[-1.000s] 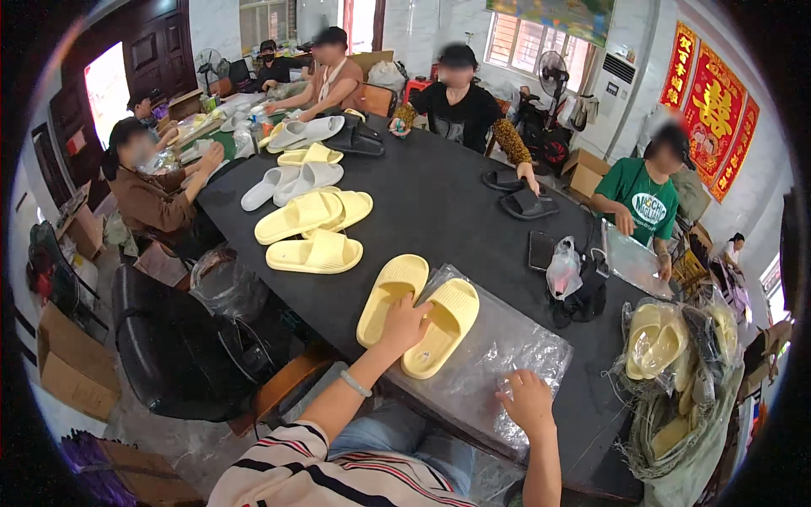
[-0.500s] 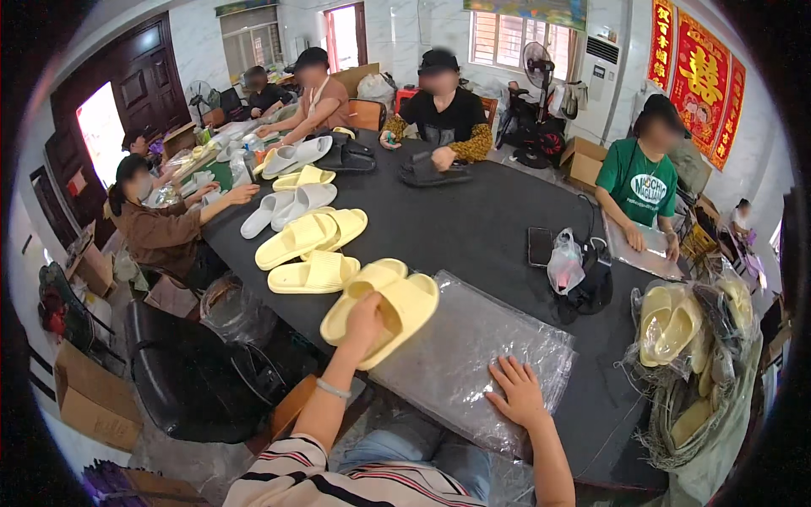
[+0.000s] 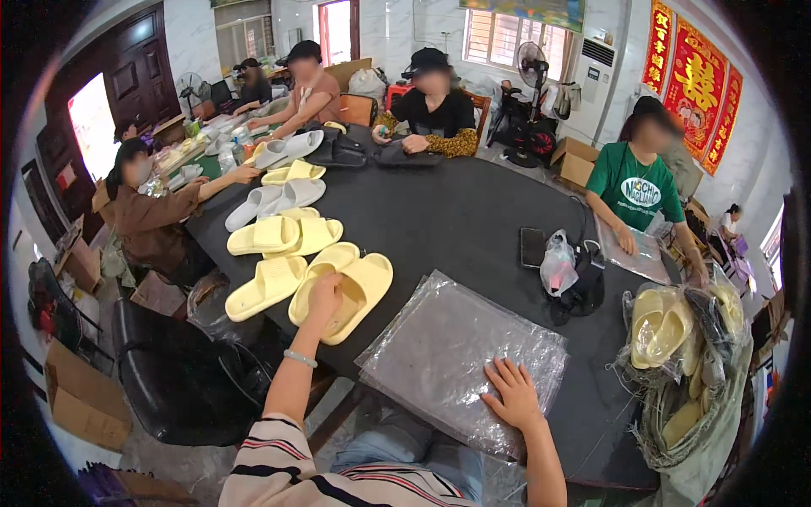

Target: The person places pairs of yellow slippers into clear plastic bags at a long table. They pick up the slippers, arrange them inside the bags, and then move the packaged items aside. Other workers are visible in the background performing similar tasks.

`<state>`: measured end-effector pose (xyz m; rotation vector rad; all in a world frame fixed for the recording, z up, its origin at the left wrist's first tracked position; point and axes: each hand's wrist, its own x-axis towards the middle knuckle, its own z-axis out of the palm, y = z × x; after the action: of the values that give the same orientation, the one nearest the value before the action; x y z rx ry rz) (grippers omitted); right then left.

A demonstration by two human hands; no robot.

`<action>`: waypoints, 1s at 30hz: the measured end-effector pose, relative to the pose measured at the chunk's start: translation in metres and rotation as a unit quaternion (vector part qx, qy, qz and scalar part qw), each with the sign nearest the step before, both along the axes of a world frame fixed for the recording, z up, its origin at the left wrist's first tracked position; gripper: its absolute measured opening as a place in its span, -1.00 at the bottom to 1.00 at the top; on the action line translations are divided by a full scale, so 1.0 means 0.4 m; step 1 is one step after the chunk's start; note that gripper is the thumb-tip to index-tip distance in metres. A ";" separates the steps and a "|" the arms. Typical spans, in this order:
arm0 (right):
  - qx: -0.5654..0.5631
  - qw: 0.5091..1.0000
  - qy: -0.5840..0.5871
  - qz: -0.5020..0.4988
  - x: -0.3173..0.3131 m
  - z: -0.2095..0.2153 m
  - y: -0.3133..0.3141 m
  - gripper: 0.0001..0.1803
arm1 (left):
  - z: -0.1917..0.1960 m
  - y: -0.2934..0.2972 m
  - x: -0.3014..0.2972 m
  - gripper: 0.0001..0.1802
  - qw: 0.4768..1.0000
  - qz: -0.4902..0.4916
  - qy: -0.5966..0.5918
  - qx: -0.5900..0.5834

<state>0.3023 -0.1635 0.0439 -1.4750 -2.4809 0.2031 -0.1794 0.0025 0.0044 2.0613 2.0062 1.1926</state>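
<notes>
My left hand [image 3: 323, 302] grips a pair of pale yellow slippers [image 3: 369, 287] at the left edge of the black table, its fingers wrapped round their inner edges. Just left of the pair sits a single yellow slipper [image 3: 267, 288]. My right hand [image 3: 514, 395] lies flat with fingers spread on a stack of clear plastic bags [image 3: 443, 338] in front of me. Beyond the held pair, more yellow slippers [image 3: 314, 237] and a grey pair [image 3: 274, 200] stand in a row along the table's left side.
At the right edge hangs a sack [image 3: 705, 439] with bagged slippers [image 3: 661, 328]. A phone [image 3: 532, 248] and a small plastic bag [image 3: 558, 264] lie right of centre. Co-workers sit round the table [image 3: 431, 220]. A black chair [image 3: 173, 372] stands at my left.
My left hand has carried the yellow pair left, away from the plastic bags. The right hand stays on the stack. The person in green now reaches toward the sack.
</notes>
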 end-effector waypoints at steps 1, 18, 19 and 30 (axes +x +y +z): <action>0.001 1.000 0.005 -0.002 -0.002 0.002 -0.001 -0.35 | 0.000 0.006 -0.009 -0.72 1.000 0.003 0.001 0.000; 0.004 1.000 0.002 -0.005 -0.013 0.000 0.001 -0.35 | 0.049 -0.219 -0.228 -0.36 0.962 0.256 0.051 0.077; 0.003 1.000 0.003 -0.008 -0.012 0.003 -0.005 -0.35 | 0.041 -0.213 -0.257 -0.39 0.960 0.268 0.061 0.050; 0.005 1.000 0.002 -0.019 -0.007 -0.002 -0.012 -0.35 | 0.169 -0.011 -0.416 -0.60 0.973 0.083 -0.216 0.028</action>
<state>0.2993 -0.1683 0.0430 -1.5151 -2.4444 0.1875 -0.3458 -0.0017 0.0719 1.4998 1.9721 1.5773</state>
